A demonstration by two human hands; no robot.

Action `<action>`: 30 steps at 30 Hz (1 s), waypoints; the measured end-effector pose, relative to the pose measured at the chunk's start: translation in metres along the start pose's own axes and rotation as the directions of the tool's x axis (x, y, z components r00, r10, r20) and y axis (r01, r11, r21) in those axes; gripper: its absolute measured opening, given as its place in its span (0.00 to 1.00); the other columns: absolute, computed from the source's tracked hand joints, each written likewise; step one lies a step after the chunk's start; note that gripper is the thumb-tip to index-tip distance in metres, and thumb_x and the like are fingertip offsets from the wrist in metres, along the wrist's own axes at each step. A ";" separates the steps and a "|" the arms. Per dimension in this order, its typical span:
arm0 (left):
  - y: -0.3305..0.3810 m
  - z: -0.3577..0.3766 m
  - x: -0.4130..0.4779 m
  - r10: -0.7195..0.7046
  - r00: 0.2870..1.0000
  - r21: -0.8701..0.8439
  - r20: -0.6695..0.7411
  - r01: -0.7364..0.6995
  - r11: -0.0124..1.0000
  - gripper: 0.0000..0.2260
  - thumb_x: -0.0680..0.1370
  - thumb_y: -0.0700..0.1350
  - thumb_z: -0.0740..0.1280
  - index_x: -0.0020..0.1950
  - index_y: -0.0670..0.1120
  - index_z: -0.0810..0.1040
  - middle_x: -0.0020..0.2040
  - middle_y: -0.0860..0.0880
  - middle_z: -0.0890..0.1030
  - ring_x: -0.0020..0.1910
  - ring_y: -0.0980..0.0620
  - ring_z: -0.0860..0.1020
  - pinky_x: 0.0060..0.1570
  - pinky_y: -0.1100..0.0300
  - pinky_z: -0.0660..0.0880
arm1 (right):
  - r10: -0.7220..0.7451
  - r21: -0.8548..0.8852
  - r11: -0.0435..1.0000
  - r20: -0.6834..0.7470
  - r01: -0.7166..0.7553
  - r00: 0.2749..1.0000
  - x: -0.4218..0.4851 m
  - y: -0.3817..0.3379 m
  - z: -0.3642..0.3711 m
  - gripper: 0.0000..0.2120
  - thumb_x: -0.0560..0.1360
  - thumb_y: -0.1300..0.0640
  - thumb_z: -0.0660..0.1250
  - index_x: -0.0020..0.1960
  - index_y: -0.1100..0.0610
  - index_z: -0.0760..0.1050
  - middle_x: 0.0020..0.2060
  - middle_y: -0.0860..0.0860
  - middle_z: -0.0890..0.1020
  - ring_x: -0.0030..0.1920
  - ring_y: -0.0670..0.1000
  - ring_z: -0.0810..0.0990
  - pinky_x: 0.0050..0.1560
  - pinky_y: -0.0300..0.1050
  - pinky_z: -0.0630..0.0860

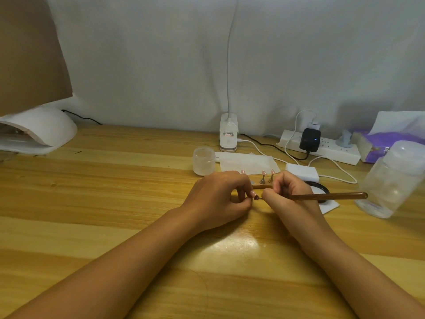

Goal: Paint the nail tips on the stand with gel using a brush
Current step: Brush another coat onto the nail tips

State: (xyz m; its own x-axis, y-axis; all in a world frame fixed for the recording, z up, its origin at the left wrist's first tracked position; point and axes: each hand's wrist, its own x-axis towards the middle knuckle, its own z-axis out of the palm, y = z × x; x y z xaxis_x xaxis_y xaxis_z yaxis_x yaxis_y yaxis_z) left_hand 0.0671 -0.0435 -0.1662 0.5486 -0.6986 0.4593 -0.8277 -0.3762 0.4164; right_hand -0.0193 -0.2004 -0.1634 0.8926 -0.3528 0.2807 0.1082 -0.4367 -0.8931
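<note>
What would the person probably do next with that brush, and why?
Probably draw the brush along the nail tip: the right hand has the bristles on the tip, which the left hand pinches.

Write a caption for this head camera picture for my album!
Right hand paints a nail tip held by the left hand with a brush.

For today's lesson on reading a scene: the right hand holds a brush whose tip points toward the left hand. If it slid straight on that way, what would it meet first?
The right hand holds the brush with its tip aimed leftward. First in line is the nail tip pinched in the left hand, with those fingers just behind. Depth looks matched, though one view cannot confirm.
</note>
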 end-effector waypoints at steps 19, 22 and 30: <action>-0.001 0.000 0.000 -0.001 1.000 -0.008 -0.010 0.001 1.000 0.03 0.74 0.50 0.72 0.46 0.55 0.81 0.37 0.61 0.76 0.37 0.66 0.73 0.34 0.67 0.66 | -0.010 -0.020 1.000 0.006 0.010 1.000 0.003 0.004 -0.002 0.07 0.72 0.63 0.68 0.38 0.59 0.70 0.26 0.43 0.72 0.28 0.38 0.69 0.29 0.30 0.68; -0.001 0.000 0.000 0.001 1.000 -0.009 -0.010 -0.002 1.000 0.02 0.74 0.50 0.72 0.46 0.55 0.81 0.37 0.61 0.76 0.37 0.66 0.73 0.34 0.68 0.65 | -0.016 -0.020 1.000 -0.013 0.016 1.000 0.003 0.003 0.000 0.08 0.71 0.64 0.68 0.37 0.59 0.69 0.26 0.42 0.71 0.29 0.39 0.69 0.29 0.31 0.68; -0.001 0.001 0.000 0.002 1.000 -0.005 -0.014 -0.002 1.000 0.02 0.74 0.50 0.72 0.46 0.55 0.81 0.38 0.61 0.76 0.38 0.64 0.74 0.34 0.67 0.67 | 0.015 0.088 0.996 -0.056 -0.010 0.998 0.001 0.001 -0.001 0.10 0.75 0.57 0.69 0.41 0.61 0.71 0.30 0.52 0.73 0.30 0.45 0.70 0.35 0.47 0.69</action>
State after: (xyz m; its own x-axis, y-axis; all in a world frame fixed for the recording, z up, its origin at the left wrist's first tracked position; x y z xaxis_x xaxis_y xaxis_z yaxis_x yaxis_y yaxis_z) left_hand 0.0681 -0.0436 -0.1674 0.5484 -0.6908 0.4712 -0.8284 -0.3719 0.4189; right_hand -0.0180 -0.2019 -0.1640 0.8683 -0.4051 0.2862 0.1369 -0.3589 -0.9233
